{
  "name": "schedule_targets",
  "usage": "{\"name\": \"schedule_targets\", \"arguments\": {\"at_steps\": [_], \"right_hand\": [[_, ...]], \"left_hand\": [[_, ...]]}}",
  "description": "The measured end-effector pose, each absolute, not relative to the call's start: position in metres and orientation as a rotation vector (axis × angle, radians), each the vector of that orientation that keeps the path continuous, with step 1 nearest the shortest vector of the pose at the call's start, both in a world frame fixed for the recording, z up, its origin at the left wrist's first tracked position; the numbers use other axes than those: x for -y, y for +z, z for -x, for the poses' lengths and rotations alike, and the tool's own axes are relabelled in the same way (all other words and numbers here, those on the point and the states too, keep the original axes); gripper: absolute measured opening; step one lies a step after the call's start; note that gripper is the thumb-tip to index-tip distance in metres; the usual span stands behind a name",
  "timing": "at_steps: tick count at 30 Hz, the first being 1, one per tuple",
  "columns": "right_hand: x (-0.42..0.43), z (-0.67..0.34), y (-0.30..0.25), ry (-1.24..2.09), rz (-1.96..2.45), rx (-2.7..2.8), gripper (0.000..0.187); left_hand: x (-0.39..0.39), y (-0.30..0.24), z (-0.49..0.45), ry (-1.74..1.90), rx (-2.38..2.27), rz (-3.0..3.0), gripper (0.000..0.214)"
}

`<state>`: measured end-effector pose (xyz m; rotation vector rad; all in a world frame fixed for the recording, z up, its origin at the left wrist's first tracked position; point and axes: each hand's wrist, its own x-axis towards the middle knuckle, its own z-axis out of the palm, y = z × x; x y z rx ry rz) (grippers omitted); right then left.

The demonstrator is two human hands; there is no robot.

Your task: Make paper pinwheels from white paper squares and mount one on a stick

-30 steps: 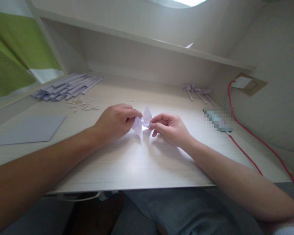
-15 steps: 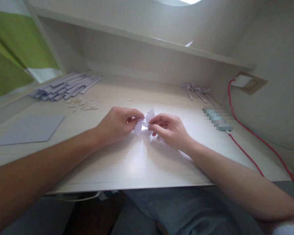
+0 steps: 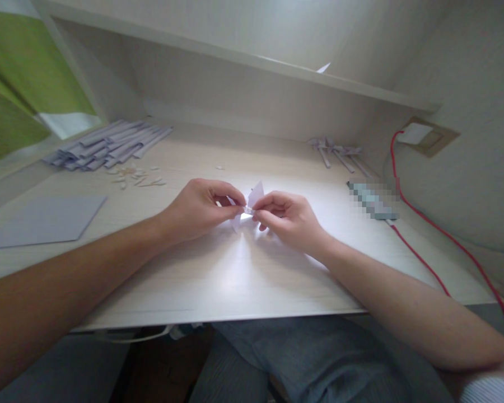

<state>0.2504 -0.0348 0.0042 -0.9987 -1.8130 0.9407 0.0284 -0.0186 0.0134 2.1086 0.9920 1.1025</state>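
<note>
White folded paper (image 3: 256, 193) between the hands, left hand (image 3: 204, 204) and right hand (image 3: 292, 218) both pinching it; contact spot mostly hidden, probably near its middle. Step looks like working that small centre; next move seems to call for light, steady fingertip control. Flat sheet (image 3: 46, 220) left of left hand, pale bits (image 3: 134, 176) beyond it, paper tubes (image 3: 113, 145) farther, stick-mounted paper pieces (image 3: 336, 151) well beyond right hand.

The pale desk (image 3: 201, 285) bears paper tubes (image 3: 109, 145), white bits (image 3: 128, 171) — and flat paper (image 3: 46, 220).
</note>
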Motion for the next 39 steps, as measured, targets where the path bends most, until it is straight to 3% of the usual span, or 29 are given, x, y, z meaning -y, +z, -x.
{"name": "schedule_targets", "arguments": {"at_steps": [39], "right_hand": [[0.0361, -0.2492, 0.0066, 0.877, 0.922, 1.86, 0.008]], "left_hand": [[0.0186, 0.011, -0.0299, 1.134, -0.961, -2.002, 0.012]]}}
